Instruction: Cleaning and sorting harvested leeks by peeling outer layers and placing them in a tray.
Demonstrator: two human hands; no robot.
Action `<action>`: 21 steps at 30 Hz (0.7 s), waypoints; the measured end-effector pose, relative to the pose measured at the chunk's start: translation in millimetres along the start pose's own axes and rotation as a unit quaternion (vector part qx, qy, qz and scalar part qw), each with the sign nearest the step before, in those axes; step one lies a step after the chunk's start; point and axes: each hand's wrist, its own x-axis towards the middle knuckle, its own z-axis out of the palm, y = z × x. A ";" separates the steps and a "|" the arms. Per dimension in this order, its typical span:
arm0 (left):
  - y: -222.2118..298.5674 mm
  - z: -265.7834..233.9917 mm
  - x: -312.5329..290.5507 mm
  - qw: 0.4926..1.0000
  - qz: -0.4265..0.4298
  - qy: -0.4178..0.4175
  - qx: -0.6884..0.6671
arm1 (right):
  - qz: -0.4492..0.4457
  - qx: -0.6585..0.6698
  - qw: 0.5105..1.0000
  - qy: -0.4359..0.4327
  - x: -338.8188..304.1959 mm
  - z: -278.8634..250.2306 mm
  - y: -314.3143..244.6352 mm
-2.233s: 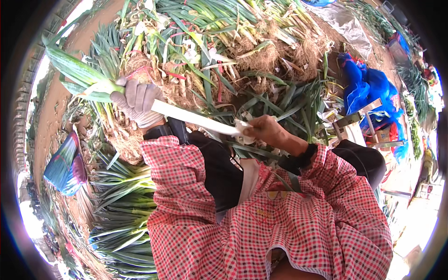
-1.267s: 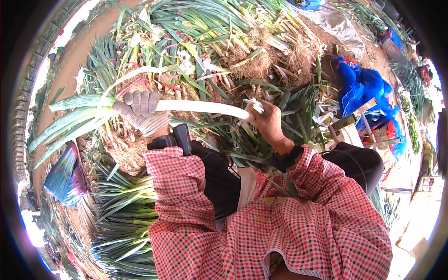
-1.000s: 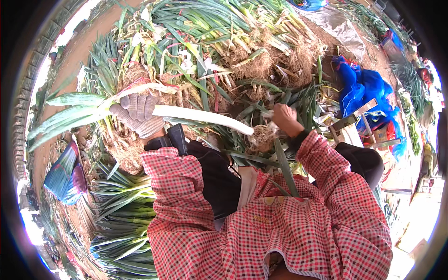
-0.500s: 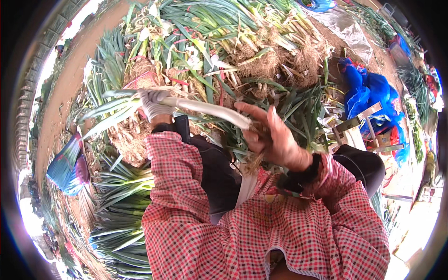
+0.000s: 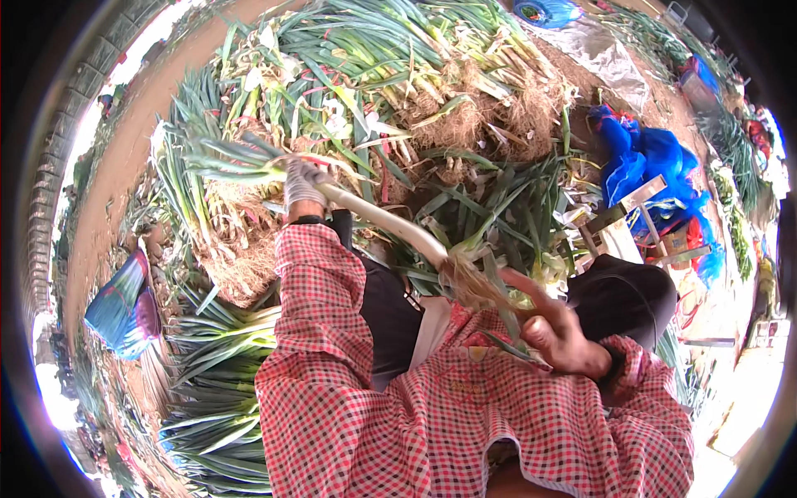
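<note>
My left hand [image 5: 305,184], in a pale glove, is wrapped round a long green onion [image 5: 386,222] just below its green leaves. The white shank slants down to the right, and its brown root end [image 5: 465,278] hangs over my lap. Near that end, my bare right hand [image 5: 564,334] has its thumb and fingers closed on loose outer leaves [image 5: 498,299], which trail from the root end. A narrow green strip hangs below these fingers. The exact grip of the right fingertips is partly hidden.
Heaps of green onions [image 5: 473,100] with shaggy roots lie ahead. More onions [image 5: 220,398] are stacked at my left. Blue netting [image 5: 647,166] and a small wooden frame [image 5: 635,203] stand to the right. A blue and purple bundle [image 5: 124,307] lies far left. Leaf scraps cover the ground ahead.
My right hand has moved down and to the right from the root end, drawing loose leaves along. My left hand has shifted slightly right, and the onion tilts more steeply.
</note>
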 end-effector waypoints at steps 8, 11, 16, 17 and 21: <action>14.2 8.7 -0.4 0.962 0.268 0.042 -0.042 | 0.002 -0.103 0.984 0.144 -56.5 -42.9 24.9; -12.3 40.3 -6.5 0.966 0.215 -0.142 -0.018 | -0.026 -0.325 0.945 -0.040 8.2 -36.7 111.1; -44.4 77.3 -41.6 0.937 0.155 -0.311 -0.040 | 0.048 -0.251 0.938 -0.233 110.9 9.5 53.1; -48.6 71.0 -41.1 0.929 0.187 -0.316 -0.047 | 0.012 -0.103 0.980 -0.169 128.4 20.2 42.5; -71.4 94.7 -81.7 0.924 0.112 -0.355 0.084 | -0.097 0.188 0.958 0.195 191.3 30.4 26.6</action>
